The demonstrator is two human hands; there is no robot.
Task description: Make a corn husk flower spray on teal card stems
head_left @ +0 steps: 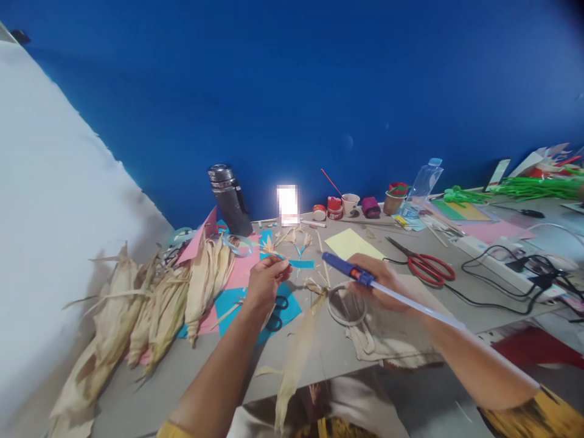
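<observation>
My left hand is closed in a pinch on a thin strip of dried corn husk above the blue paper sheet. My right hand is wrapped round a blue glue gun with a long clear glue stick trailing back over my forearm. The gun's tip points left toward the husk strip and a small blue paper piece. Black scissors lie under my left hand. A roll of tape lies below my right hand.
Several corn husks are piled at the left on pink paper. Red scissors, a yellow sheet, a dark flask, paint pots, a water bottle, a power strip with cables and green strips crowd the table.
</observation>
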